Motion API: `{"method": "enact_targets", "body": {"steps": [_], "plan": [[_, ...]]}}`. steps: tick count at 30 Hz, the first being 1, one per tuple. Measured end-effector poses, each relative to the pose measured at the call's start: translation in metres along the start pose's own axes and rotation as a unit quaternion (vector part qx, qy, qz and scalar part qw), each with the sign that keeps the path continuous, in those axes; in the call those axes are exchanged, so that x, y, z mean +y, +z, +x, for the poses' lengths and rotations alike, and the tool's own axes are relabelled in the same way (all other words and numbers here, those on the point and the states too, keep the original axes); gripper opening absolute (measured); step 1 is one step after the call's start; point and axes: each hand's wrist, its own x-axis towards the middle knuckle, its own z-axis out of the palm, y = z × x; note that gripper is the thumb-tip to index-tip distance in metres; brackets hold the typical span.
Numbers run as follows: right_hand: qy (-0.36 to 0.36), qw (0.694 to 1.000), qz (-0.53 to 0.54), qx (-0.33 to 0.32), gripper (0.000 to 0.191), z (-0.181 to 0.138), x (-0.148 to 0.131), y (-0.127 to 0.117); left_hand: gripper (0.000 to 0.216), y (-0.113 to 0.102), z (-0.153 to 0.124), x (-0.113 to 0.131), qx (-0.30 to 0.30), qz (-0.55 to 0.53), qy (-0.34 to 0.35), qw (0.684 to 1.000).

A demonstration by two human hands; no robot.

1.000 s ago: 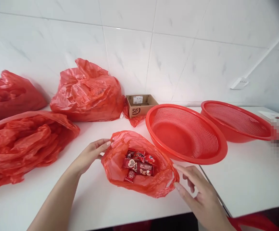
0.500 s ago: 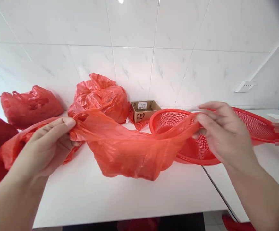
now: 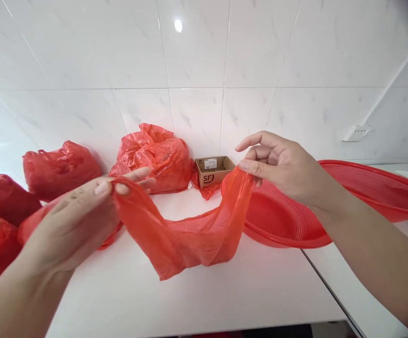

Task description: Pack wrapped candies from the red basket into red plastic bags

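Observation:
A thin red plastic bag [image 3: 193, 239] hangs slack between my two hands, above the white table. My left hand [image 3: 80, 216] pinches one end of it between thumb and fingers. The other end is gathered in the pinch of my right hand [image 3: 274, 164], whose upper fingers stay loosely curled. Just beyond the bag's right side lies a red perforated basket [image 3: 284, 241], partly covered by the bag and my right hand. Behind my left hand, more red plastic shows on the table, mostly hidden.
Several filled red bags [image 3: 151, 159] stand along the wall and at the left. A small cardboard box [image 3: 213, 176] sits near the back middle. Another red basket [image 3: 376, 188] is at the right. A seam crosses the white table [image 3: 204, 305]; a socket [image 3: 357, 133] is on the tiled wall.
My right hand has moved left, closer to my left hand, and the bag now sags in a narrower, deeper curve. The other person's hand at the right edge has left the view.

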Motion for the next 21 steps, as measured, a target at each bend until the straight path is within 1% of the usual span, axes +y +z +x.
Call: {"method": "enact_targets", "body": {"steps": [2, 3, 5, 7, 9, 11, 12, 14, 17, 19, 21], "plan": [[-0.020, 0.999, 0.021, -0.029, 0.019, 0.005, -0.005, 0.008, 0.030, 0.010, 0.003, -0.002, -0.086, -0.025, -0.024, 0.996], [-0.033, 0.998, 0.034, -0.041, 0.019, 0.006, -0.007, 0.013, 0.035, 0.016, 0.005, -0.003, -0.131, -0.014, -0.040, 0.990], [-0.057, 0.995, 0.062, -0.061, 0.017, 0.008, -0.013, 0.028, 0.046, 0.030, 0.008, -0.007, -0.202, 0.061, -0.077, 0.974], [-0.078, 0.989, 0.097, -0.086, 0.014, 0.009, -0.019, 0.045, 0.046, 0.048, 0.010, -0.011, -0.242, 0.166, -0.096, 0.951], [-0.099, 0.978, 0.140, -0.119, 0.012, 0.010, -0.021, 0.060, 0.035, 0.063, 0.012, -0.014, -0.246, 0.236, -0.088, 0.936], [-0.112, 0.967, 0.177, -0.147, 0.014, 0.011, -0.019, 0.070, 0.021, 0.073, 0.013, -0.016, -0.238, 0.246, -0.078, 0.936], [-0.114, 0.964, 0.187, -0.152, 0.015, 0.011, -0.016, 0.072, 0.021, 0.075, 0.013, -0.017, -0.229, 0.236, -0.082, 0.941], [-0.103, 0.967, 0.179, -0.151, 0.020, 0.010, -0.005, 0.072, 0.028, 0.075, 0.015, -0.019, -0.200, 0.204, -0.112, 0.952], [-0.060, 0.974, 0.139, -0.168, 0.026, 0.006, 0.016, 0.069, 0.035, 0.069, 0.016, -0.024, -0.146, 0.154, -0.160, 0.964], [-0.031, 0.972, 0.145, -0.180, 0.022, 0.000, 0.025, 0.067, 0.036, 0.067, 0.017, -0.028, -0.144, 0.135, -0.169, 0.966], [-0.020, 0.973, 0.166, -0.161, 0.014, -0.008, 0.027, 0.065, 0.035, 0.065, 0.018, -0.031, -0.174, 0.124, -0.166, 0.963]]}}
